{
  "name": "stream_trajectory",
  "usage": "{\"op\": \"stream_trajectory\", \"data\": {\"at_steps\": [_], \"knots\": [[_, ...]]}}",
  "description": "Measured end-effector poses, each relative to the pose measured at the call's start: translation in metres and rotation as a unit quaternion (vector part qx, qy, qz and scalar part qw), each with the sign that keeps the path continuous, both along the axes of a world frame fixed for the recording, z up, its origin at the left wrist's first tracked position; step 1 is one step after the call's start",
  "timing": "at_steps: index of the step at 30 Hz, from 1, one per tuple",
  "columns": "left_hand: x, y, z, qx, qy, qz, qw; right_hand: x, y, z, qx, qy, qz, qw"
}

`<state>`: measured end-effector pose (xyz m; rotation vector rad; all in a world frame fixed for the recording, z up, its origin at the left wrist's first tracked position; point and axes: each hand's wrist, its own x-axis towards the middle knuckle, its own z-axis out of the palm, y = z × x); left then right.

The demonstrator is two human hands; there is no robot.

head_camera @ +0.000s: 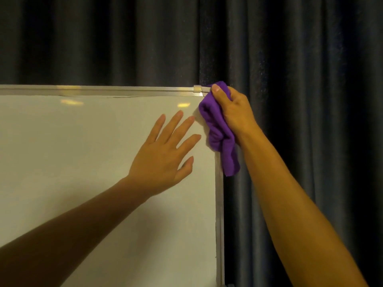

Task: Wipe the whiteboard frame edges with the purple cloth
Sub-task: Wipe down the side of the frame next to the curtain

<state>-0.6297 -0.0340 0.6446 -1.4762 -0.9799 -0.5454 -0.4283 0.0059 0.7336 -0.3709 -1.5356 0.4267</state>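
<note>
- My right hand [233, 108] is closed around the purple cloth [220, 131], my thumb lying across the bunched fabric at the top.
- I hold the cloth against the upper right corner of the whiteboard frame [219, 204], where the top rail meets the right rail; the cloth covers the corner itself.
- The loose end of the cloth hangs down from my fist along the right rail, its tip lying over the rail's outer edge.
- My left hand [163, 154] holds nothing: its fingers are spread and straight, the palm laid flat on the white surface of the whiteboard [83, 152], just beside the cloth; whether the fingertips touch it I cannot tell.
- A small clear clip [198, 89] sits on the top rail, just left of my right thumb.
- A dark curtain [300, 59] hangs behind the board and to its right.
</note>
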Motion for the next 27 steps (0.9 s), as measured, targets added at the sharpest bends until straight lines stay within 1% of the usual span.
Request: {"op": "stream_trajectory", "data": {"at_steps": [3,6,8,11,15,20,23,27], "knots": [[0.002,-0.002,-0.001,-0.005,-0.007,-0.012,1.000,0.000,-0.005,-0.014,-0.017,0.009,0.002,1.000],[0.001,-0.004,-0.002,0.002,-0.037,-0.037,0.999,0.001,-0.004,-0.052,-0.030,-0.008,0.003,1.000],[0.000,-0.004,-0.004,0.005,-0.043,-0.030,0.999,0.001,-0.002,-0.089,-0.044,-0.023,-0.001,0.999],[0.000,-0.003,-0.007,0.008,-0.028,-0.006,1.000,-0.002,0.000,-0.140,-0.066,-0.022,-0.003,0.998],[-0.001,-0.001,-0.010,0.020,-0.022,0.001,1.000,-0.004,0.002,-0.180,-0.079,0.005,-0.005,0.997],[0.000,0.000,-0.022,0.010,-0.047,0.007,0.999,-0.009,0.002,-0.226,-0.114,0.021,0.000,0.993],[-0.002,0.002,-0.037,0.011,-0.051,0.000,0.999,-0.012,0.001,-0.228,-0.123,0.028,0.002,0.992],[-0.005,0.008,-0.044,0.018,-0.034,-0.001,0.999,-0.009,0.008,-0.164,-0.077,0.021,-0.002,0.997]]}}
